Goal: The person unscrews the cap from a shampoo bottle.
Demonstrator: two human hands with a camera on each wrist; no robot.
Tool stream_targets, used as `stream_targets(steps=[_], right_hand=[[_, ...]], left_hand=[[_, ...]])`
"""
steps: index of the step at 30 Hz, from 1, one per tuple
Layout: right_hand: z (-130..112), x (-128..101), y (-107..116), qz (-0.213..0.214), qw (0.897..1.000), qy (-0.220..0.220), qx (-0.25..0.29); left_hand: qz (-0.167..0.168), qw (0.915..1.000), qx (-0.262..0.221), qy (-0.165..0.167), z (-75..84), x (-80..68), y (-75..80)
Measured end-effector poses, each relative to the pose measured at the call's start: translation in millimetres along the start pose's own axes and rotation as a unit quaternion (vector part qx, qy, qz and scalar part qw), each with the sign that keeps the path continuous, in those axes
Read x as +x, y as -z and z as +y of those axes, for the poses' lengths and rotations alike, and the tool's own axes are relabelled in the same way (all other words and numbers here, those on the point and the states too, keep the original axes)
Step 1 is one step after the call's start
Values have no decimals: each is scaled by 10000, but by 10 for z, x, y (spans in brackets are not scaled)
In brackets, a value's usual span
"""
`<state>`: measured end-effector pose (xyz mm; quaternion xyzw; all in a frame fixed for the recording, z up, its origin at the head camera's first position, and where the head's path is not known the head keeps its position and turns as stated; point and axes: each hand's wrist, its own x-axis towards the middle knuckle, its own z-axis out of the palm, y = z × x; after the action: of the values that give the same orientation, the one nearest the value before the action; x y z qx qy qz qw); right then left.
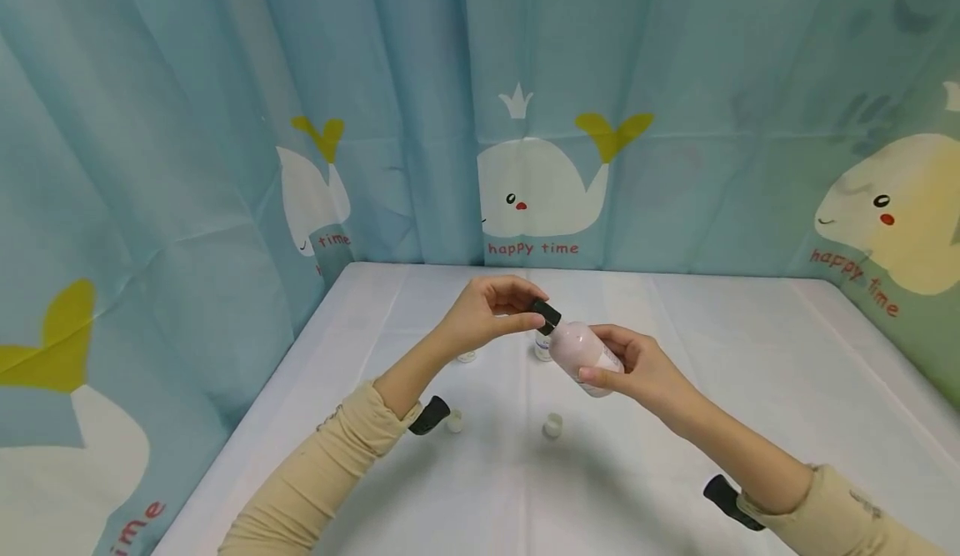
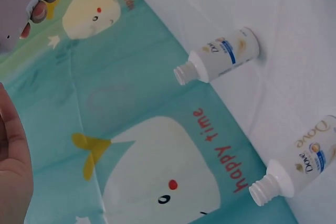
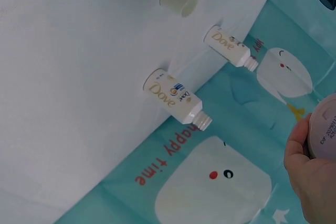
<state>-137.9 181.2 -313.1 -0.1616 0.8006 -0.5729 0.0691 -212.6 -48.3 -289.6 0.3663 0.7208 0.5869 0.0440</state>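
2 hands clamped: your right hand (image 1: 645,368) grips the pink bottle (image 1: 585,356), left hand (image 1: 487,310) pinches its black cap (image 1: 547,316), so you're likely mid-twist; next, steady the bottle.

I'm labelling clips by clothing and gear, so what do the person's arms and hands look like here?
Both arms wear long beige sleeves, the left sleeve and the right sleeve, pushed up so the forearms are bare. A small black device sits at each cuff, the left one and the right one. The left hand and right hand are bare, no gloves.
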Motion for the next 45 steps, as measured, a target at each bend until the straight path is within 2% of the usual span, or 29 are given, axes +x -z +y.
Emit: stream_targets(steps=[6,11,19,30,45], right_hand=[[-8,4,14,40,10000,32,-36],[-11,-2,12,48,10000,-8,-13],[32,-7,-4,9,10000,43,54],[47,26,21,2,9998,70,210],[76,70,67,191,9989,-319,287]], left_hand=[[56,9999,-69,53,5,38,16],[183,9996,-210,102,-14,9,34],[122,9983,-504,257,-51,-39,17],[121,9943,-1001,347,-71,-33,22],[146,9882,-1463,437,-148,-95,39]])
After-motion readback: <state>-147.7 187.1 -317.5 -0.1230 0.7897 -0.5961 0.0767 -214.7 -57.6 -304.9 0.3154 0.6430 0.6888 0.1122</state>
